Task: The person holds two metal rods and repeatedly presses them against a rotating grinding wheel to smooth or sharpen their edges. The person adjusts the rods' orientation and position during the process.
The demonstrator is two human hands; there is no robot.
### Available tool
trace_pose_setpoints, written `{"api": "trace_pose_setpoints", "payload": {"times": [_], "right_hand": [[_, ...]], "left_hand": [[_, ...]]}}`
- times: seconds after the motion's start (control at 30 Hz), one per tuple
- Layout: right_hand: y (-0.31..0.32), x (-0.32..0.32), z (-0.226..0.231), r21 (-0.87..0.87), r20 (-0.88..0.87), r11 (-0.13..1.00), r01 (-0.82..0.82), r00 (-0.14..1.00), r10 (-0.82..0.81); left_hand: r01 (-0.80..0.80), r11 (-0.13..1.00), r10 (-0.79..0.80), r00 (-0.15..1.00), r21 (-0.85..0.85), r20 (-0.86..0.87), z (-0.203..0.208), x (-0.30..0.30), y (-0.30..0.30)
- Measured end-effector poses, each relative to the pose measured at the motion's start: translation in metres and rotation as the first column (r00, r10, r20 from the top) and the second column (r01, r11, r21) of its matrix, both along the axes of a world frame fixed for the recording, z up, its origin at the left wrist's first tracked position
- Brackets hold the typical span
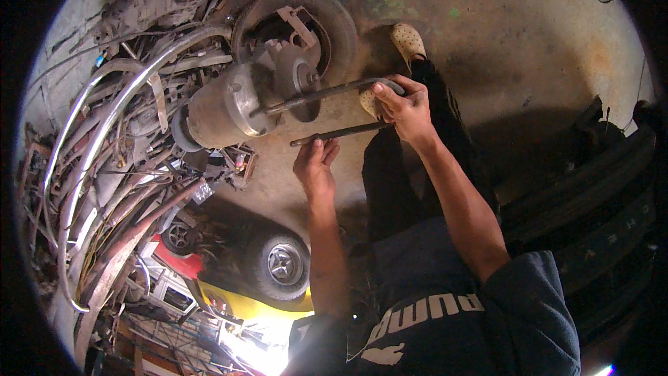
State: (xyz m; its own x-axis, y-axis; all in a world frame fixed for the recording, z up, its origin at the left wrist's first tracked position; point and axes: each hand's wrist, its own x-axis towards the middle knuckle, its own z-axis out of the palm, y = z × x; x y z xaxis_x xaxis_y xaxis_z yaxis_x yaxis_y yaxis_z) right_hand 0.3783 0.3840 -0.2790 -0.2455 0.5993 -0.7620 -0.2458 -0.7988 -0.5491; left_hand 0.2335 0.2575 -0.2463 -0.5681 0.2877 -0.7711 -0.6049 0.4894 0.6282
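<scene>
A dark metal rod bent into a U, shaped like a U-bolt, spans both my hands. My right hand is closed round its bent end and hides part of the bend. Near the tip of the lower leg, my left hand pinches the rod between thumb and fingers. The upper leg reaches left across the front of a bench grinder; whether its tip touches the housing I cannot tell. One grinding wheel sits at the grinder's far right end, the other wheel at its near left end.
Behind the grinder lies a tyre. Scrap metal and curved chrome tubes crowd the left side. A yellow vehicle's wheel is at lower left, and a dark ribbed panel stands at the right. My clogs are on the concrete floor.
</scene>
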Motion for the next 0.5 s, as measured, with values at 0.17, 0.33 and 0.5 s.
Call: {"api": "trace_pose_setpoints", "payload": {"times": [0.17,0.33,0.5], "right_hand": [[0.002,0.003,-0.004,-0.024,0.115,0.998,-0.055,0.992,0.057],[-0.007,0.006,0.0,0.002,0.044,0.995,-0.098,0.994,0.098],[-0.017,0.018,0.003,-0.043,0.011,0.996,-0.079,0.997,0.08]], "left_hand": [[-0.009,0.999,0.01,1.0,-0.034,0.024,-0.002,0.007,-0.001],[-0.049,0.996,0.051,0.998,-0.08,0.021,0.001,0.016,-0.015],[-0.027,0.996,0.03,0.999,-0.085,0.039,-0.001,0.024,-0.026]]}}
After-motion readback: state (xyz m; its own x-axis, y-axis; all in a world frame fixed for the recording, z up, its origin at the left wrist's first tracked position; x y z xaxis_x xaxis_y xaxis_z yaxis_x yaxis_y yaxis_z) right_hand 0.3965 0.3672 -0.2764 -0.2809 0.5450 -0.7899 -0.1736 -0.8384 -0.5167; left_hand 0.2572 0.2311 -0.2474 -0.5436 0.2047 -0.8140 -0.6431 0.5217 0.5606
